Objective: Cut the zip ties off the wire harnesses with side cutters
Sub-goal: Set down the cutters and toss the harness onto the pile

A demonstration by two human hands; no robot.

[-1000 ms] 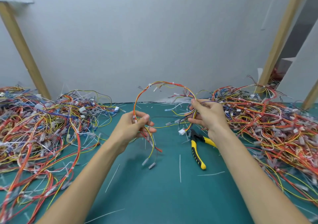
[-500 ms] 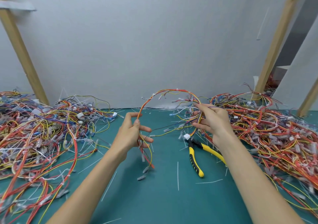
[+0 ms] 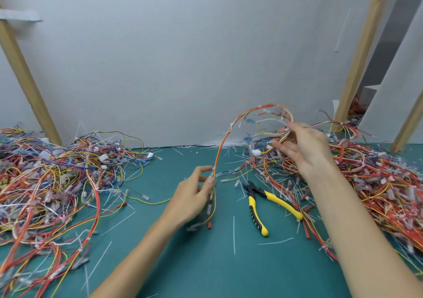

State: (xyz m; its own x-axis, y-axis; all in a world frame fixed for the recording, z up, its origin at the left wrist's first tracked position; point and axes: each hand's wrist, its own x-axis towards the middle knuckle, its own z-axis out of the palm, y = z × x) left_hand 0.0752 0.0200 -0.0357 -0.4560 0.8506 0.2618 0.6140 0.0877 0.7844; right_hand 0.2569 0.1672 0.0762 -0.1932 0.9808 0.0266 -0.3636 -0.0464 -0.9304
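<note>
Our hands apart, left hand (image 3: 194, 198) pinching one end of an arched wire harness (image 3: 222, 142), right hand (image 3: 305, 147) pinching the other, side cutters (image 3: 257, 206) lying on the mat (image 3: 206, 263).

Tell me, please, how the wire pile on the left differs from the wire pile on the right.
The left pile mixes many blue and purple wires among its reds and yellows; the right pile is mostly red and orange. The left pile lies apart from the side cutters; strands at the right pile's edge reach one of their handles. Both are loose tangles on the green mat.
</note>
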